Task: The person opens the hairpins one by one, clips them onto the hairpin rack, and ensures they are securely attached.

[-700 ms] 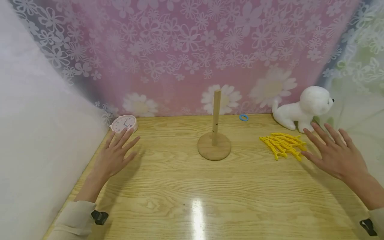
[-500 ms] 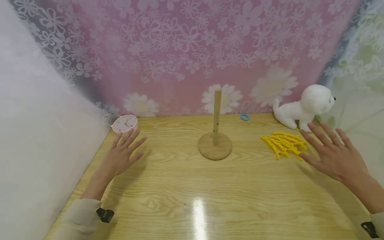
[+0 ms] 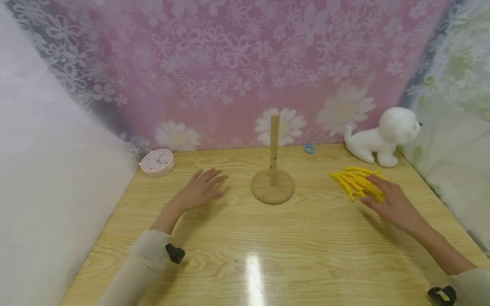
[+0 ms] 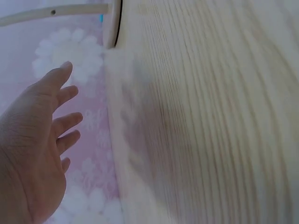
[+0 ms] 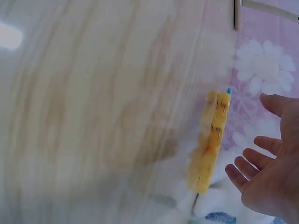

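Note:
My left hand (image 3: 197, 190) hovers above the wooden table, fingers spread loosely, left of a wooden stand (image 3: 272, 187) with an upright rod on a round base. In the left wrist view that hand (image 4: 37, 135) holds nothing, and part of the stand (image 4: 79, 9) shows at the top. My right hand (image 3: 394, 208) reaches over the right edge of a flat yellow lattice-like piece (image 3: 354, 183), fingers slightly bent. The right wrist view has the yellow piece (image 5: 210, 144) edge-on, apart from the right hand (image 5: 275, 172), which holds nothing.
A small blue ring (image 3: 309, 149) lies at the table's back edge. A white plush dog (image 3: 383, 138) sits at the back right, and a pale pink clock (image 3: 157, 162) lies at the back left. A floral curtain (image 3: 229, 76) hangs behind the table (image 3: 214, 272).
My left hand has moved right, away from the clock toward the stand. My right hand has moved left over the yellow piece, its fingers less spread. The objects stay in place.

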